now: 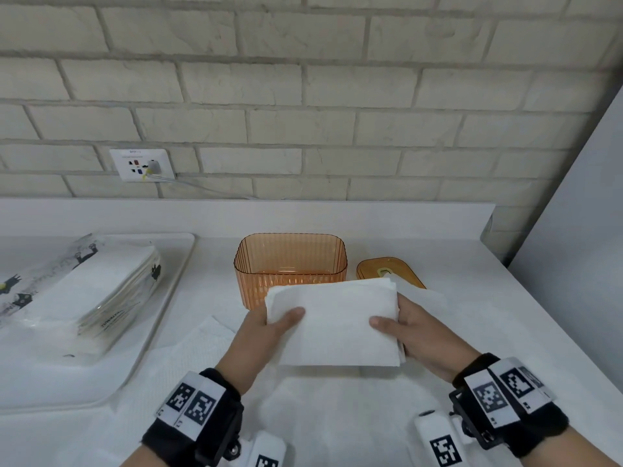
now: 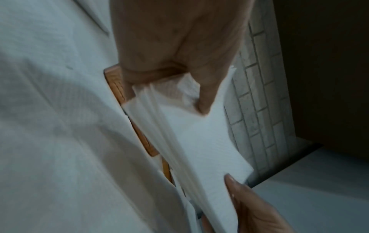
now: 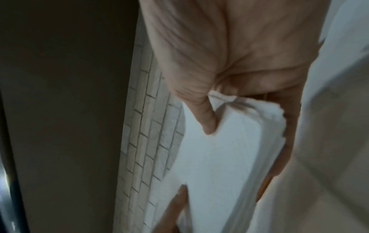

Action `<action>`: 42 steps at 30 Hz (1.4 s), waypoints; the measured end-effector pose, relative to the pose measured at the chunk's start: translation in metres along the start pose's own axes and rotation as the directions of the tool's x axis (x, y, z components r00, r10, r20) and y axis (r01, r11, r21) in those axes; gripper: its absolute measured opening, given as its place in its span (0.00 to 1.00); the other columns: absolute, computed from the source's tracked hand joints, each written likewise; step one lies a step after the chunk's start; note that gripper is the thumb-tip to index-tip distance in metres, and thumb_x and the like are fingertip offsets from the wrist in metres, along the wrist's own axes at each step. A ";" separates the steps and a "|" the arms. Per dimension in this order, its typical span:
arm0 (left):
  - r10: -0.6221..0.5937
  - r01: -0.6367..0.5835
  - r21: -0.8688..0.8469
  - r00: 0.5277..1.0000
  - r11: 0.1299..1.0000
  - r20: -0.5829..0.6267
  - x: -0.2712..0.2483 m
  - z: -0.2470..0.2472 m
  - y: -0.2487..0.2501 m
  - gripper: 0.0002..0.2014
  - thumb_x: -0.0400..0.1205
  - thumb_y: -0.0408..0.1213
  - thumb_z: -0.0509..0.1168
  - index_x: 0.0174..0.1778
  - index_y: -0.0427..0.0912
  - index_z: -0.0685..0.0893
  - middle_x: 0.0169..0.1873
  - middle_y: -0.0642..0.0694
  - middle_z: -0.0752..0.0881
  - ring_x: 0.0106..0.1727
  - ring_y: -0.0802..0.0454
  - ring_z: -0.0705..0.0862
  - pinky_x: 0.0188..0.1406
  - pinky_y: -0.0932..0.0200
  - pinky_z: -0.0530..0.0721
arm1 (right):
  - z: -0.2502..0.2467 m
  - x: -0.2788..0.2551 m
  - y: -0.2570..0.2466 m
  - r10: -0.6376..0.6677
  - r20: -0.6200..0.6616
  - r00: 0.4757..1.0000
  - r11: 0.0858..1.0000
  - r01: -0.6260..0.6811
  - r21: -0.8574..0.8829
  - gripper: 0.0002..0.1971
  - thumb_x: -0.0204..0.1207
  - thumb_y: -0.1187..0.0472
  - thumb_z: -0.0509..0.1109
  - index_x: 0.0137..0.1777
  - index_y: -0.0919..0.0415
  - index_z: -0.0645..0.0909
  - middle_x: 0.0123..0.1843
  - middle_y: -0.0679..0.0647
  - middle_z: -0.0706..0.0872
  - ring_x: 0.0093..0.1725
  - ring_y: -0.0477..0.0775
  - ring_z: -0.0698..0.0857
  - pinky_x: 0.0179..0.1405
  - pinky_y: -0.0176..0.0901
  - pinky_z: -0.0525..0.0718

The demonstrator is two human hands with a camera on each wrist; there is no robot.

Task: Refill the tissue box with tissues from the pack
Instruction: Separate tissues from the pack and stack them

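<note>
Both hands hold a stack of white tissues [image 1: 332, 321] above the counter, just in front of the empty orange ribbed tissue box [image 1: 290, 261]. My left hand [image 1: 269, 326] grips the stack's left end, thumb on top. My right hand [image 1: 404, 326] grips the right end the same way. The left wrist view shows the layered stack [image 2: 191, 141] pinched by the left hand [image 2: 179, 75], with the orange box [image 2: 143, 138] behind. From the right wrist, the stack [image 3: 223, 157] sits under the thumb of my right hand [image 3: 229, 94]. The opened tissue pack [image 1: 84, 294] lies on a tray at the left.
The box's orange lid [image 1: 387, 269] lies on the counter to the right of the box. A white tray [image 1: 168, 298] carries the pack. Loose white tissue sheets [image 1: 209, 335] lie spread on the counter under the hands. A brick wall with a socket [image 1: 143, 165] is behind.
</note>
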State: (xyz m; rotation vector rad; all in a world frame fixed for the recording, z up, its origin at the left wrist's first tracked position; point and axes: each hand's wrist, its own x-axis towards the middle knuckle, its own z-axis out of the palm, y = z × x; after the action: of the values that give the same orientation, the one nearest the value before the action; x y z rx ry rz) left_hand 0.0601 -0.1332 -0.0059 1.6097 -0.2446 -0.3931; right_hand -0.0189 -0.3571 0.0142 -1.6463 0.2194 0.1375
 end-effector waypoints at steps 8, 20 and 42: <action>-0.122 0.090 -0.199 0.980 0.976 -0.154 -0.006 0.006 -0.008 0.13 0.83 0.47 0.64 0.60 0.48 0.83 0.52 0.48 0.90 0.53 0.48 0.89 0.55 0.46 0.87 | 0.018 -0.001 -0.006 0.146 -0.065 0.987 0.962 -0.126 0.243 0.12 0.83 0.62 0.60 0.65 0.55 0.74 0.59 0.58 0.85 0.54 0.58 0.85 0.35 0.51 0.89; 0.251 -0.265 0.258 0.964 0.929 0.087 -0.015 -0.018 0.001 0.23 0.71 0.61 0.66 0.55 0.51 0.82 0.50 0.54 0.88 0.51 0.57 0.87 0.55 0.51 0.86 | 0.010 0.001 0.011 -0.064 -0.127 0.990 0.991 0.048 -0.128 0.11 0.78 0.70 0.65 0.57 0.57 0.74 0.56 0.56 0.86 0.56 0.53 0.85 0.57 0.41 0.82; 0.271 -0.300 0.158 0.945 0.941 0.181 -0.009 0.030 0.031 0.19 0.73 0.44 0.76 0.59 0.57 0.80 0.53 0.57 0.88 0.56 0.65 0.86 0.52 0.68 0.84 | 0.028 -0.003 -0.003 -0.166 -0.086 0.982 0.981 0.156 -0.119 0.22 0.69 0.52 0.76 0.64 0.53 0.80 0.57 0.49 0.89 0.58 0.47 0.87 0.60 0.45 0.84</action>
State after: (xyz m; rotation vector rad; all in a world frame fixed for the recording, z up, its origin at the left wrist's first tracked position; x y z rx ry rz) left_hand 0.0427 -0.1598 0.0250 1.6942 -0.6448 -0.2771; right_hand -0.0199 -0.3287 0.0155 -1.7770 0.1522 -0.0534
